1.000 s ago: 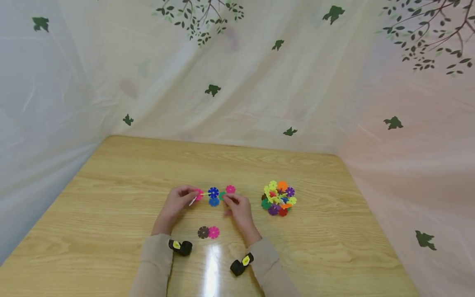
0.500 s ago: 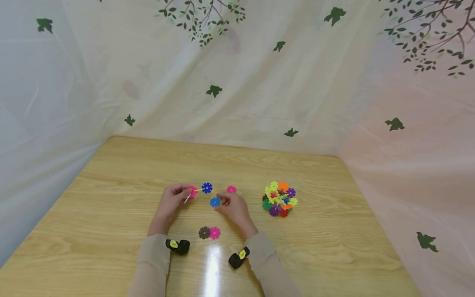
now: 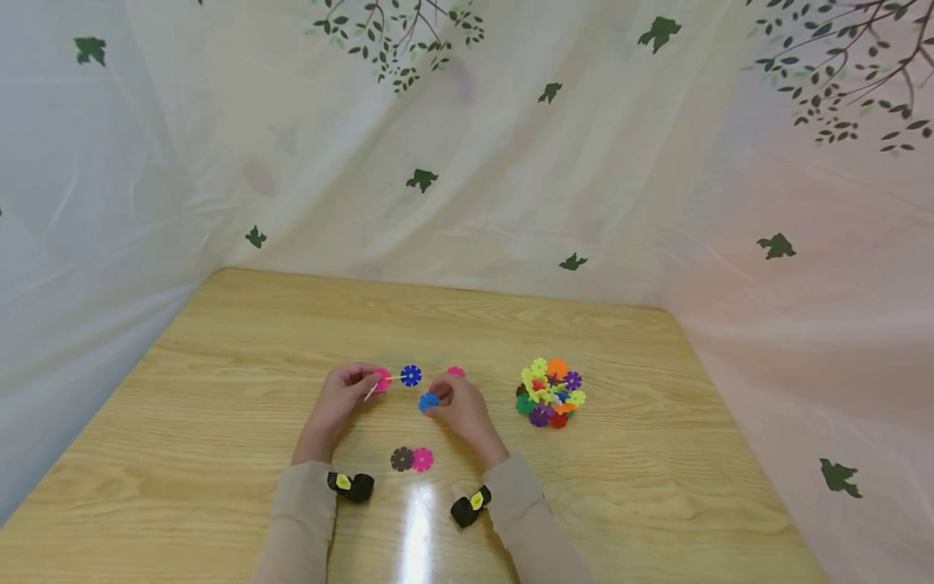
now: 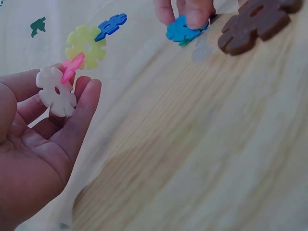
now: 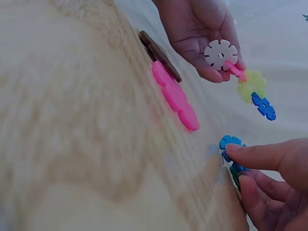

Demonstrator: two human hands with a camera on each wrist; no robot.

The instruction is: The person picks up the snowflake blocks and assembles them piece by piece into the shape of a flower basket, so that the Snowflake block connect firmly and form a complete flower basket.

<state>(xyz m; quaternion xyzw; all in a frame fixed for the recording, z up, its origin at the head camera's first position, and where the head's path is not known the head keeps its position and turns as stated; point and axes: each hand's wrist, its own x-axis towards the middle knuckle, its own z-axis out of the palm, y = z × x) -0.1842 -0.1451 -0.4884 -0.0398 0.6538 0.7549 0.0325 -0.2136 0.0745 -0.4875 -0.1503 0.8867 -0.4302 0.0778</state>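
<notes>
In the head view my left hand (image 3: pixel 337 410) holds a short chain of notched plastic discs just above the table. The left wrist view shows its links: a white disc (image 4: pixel 54 96) by the fingers, a pink disc (image 4: pixel 73 67), a yellow disc (image 4: pixel 77 45) and a dark blue disc (image 4: pixel 111 26) at the free end. Opposite it, my right hand (image 3: pixel 467 410) pinches a light blue disc (image 3: pixel 427 401) between thumb and finger, low over the tabletop. A green disc (image 5: pixel 235 177) shows under the light blue one, partly hidden by the fingers; whether they are joined I cannot tell.
Nearer me on the wooden table (image 3: pixel 620 495) lie a brown disc (image 3: pixel 401 459) and a pink disc (image 3: pixel 423 459), side by side. Another pink disc (image 3: pixel 456 371) peeks out behind my right hand. A multicoloured heap of discs (image 3: pixel 541 415) sits to the right.
The left hand has drawn the chain leftward, parting the dark blue disc from the light blue one, then edged slightly back. The right hand has shifted from the green disc to grip the light blue disc.
</notes>
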